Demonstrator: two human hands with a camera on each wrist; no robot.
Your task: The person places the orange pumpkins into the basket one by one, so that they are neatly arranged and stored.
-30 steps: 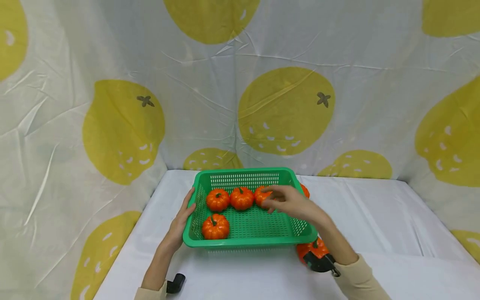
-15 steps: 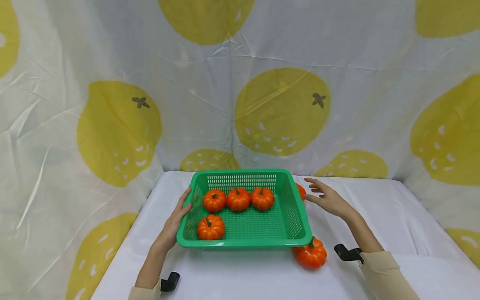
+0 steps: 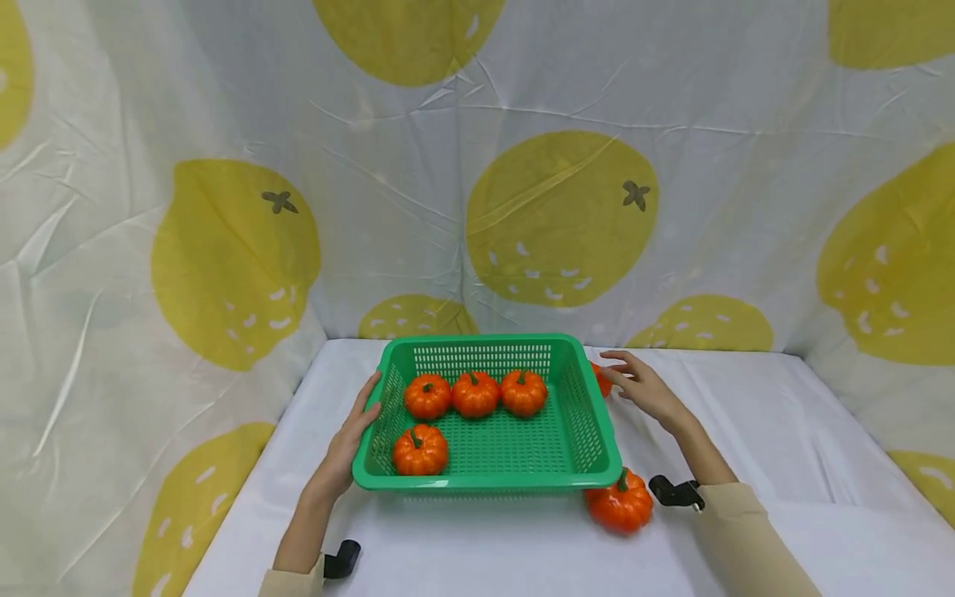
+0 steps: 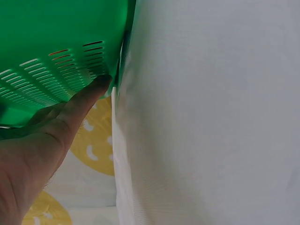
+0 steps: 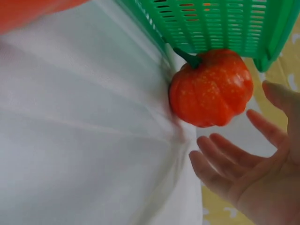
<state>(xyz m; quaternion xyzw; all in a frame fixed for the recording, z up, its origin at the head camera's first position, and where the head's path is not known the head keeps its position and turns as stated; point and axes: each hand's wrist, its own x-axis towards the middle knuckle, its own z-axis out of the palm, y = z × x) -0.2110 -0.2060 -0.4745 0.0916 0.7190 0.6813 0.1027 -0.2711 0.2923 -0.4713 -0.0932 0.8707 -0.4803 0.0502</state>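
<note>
A green plastic basket [image 3: 488,481] stands on the white cloth with several small orange pumpkins inside, among them a front-left pumpkin [image 3: 420,450]. My left hand [image 3: 345,444] rests along the basket's left side, its fingers fairly straight against the outer wall in the left wrist view. Beyond the basket's right wall, my right hand [image 3: 643,388] reaches with spread fingers toward another pumpkin [image 5: 211,89]. In the right wrist view a gap shows between the fingertips and that pumpkin, which sits close to the basket's slotted wall. The basket partly hides it in the head view.
One more pumpkin [image 3: 621,502] lies at the basket's front right corner, near the right wrist's black camera mount [image 3: 675,492]. White cloth [image 3: 761,431] covers the table. Lemon-print curtains [image 3: 567,220] rise behind and at both sides.
My right hand has moved from above the basket's inside out past its right wall, then slightly closer to the pumpkin there. The left hand has stayed on the basket.
</note>
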